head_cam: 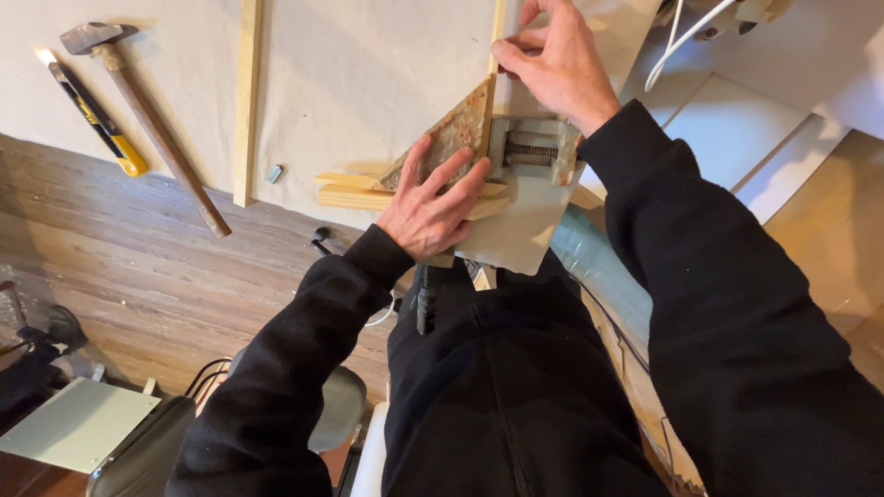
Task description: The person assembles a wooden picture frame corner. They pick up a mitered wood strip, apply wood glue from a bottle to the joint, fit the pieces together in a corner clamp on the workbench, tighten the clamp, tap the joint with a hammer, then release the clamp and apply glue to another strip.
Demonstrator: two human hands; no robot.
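Pressing left hand [431, 204] flat on corner clamp [516, 152] at desk [368, 83] near edge; right hand [552, 60] pinching upright wood strip [495, 55]. Keep strip seated square; hammer [147, 120] far left.

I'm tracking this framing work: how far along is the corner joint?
Done: a horizontal strip and an upright strip meet at the metal corner clamp. In hand: the left hand presses a triangular wooden block into the corner; the right hand steadies the upright strip. Left: hammer and loose strip lie untouched.
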